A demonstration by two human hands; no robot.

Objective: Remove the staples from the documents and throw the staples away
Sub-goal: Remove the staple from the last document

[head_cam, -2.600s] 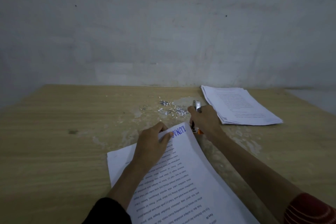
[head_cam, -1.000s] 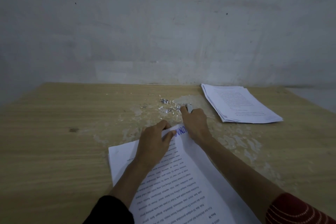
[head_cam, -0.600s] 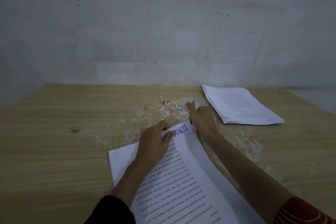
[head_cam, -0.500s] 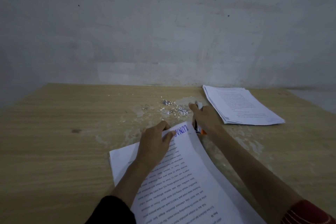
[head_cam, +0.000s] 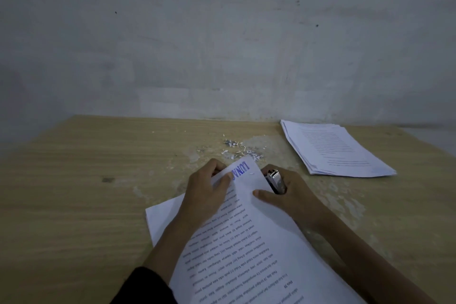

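A printed document (head_cam: 249,249) with a blue stamp at its far corner lies in front of me on the wooden table (head_cam: 74,192). My left hand (head_cam: 207,187) pinches that far corner, thumb on top of the sheet. My right hand (head_cam: 288,195) grips a small metal staple remover (head_cam: 276,180) at the document's right edge, its thumb resting on the paper. A little heap of pulled staples and paper scraps (head_cam: 239,149) lies just beyond the corner. No staple in the document is visible.
A second stack of printed documents (head_cam: 333,148) lies at the back right of the table. A grey wall (head_cam: 222,44) rises directly behind the table's far edge. Worn pale patches mark the tabletop around the heap.
My right hand has drawn back from the staple heap to the document's right edge, with the remover still in it. The left hand has kept its hold on the corner.
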